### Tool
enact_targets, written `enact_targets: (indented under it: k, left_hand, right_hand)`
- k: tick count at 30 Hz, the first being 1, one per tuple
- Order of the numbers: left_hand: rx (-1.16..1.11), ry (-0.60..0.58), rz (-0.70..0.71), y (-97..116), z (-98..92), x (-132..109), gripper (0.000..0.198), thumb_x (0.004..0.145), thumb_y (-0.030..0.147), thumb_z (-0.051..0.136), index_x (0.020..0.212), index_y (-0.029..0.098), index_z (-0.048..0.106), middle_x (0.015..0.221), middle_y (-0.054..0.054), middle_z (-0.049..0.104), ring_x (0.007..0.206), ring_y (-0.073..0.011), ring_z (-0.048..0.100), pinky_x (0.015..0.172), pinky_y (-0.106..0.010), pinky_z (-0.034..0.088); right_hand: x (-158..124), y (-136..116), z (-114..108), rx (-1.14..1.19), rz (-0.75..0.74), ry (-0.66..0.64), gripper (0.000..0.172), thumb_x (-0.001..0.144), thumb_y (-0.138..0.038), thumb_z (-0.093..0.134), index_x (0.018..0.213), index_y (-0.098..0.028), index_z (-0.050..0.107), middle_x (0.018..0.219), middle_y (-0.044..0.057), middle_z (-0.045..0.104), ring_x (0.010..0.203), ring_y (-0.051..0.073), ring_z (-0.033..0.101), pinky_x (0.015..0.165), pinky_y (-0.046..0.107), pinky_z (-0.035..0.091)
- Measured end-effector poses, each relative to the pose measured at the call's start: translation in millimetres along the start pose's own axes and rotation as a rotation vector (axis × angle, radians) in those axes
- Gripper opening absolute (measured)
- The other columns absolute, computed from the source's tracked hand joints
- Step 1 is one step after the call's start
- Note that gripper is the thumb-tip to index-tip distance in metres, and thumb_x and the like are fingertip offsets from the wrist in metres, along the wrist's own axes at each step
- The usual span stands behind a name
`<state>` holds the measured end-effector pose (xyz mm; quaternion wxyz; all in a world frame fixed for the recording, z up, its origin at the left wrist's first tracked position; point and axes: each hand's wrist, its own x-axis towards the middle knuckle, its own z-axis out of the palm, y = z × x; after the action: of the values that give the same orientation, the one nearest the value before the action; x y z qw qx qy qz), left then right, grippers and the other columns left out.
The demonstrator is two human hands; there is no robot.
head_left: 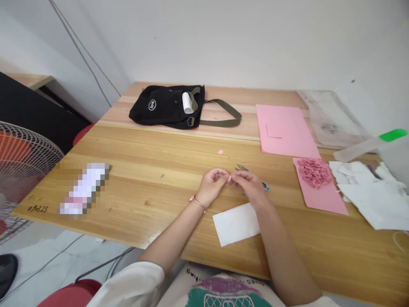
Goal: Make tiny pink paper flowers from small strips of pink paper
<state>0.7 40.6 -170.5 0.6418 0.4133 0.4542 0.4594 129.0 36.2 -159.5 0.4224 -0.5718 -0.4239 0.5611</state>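
Observation:
A small pink paper piece (229,179) is pinched between my two hands, over the middle of the wooden table. My left hand (212,184) grips it from the left with thumb and fingers. From the right, my right hand (248,186) has its fingertips closed on the same piece. Scissors with blue handles (266,186) lie partly hidden behind my right hand, their blades showing beyond it. Under my right forearm rests a white sheet of paper (237,225), partly covered. A loose pink paper diamond (220,152) lies farther back.
Pink sheets (287,128) lie at the back right. A crinkled pink heap (315,172) sits on a pink card (319,199), beside white papers (377,204). A black bag (159,106) is at the back, a blurred-out phone-like object (84,187) at left, a fan (28,162) beyond the edge.

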Motion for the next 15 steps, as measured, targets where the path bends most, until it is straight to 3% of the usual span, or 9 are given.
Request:
enact_targets:
  k: [15]
  left_hand:
    - [-0.009, -0.007, 0.008, 0.1, 0.2, 0.0, 0.007, 0.065, 0.017, 0.059, 0.069, 0.012, 0.056, 0.057, 0.001, 0.058, 0.055, -0.0074, 0.053, 0.058, -0.021, 0.041]
  right_hand:
    - [-0.7, -1.7, 1.6, 0.018, 0.024, -0.006, 0.009, 0.061, -0.026, 0.062, 0.056, -0.019, 0.062, 0.055, -0.002, 0.059, 0.057, 0.013, 0.052, 0.062, 0.029, 0.039]
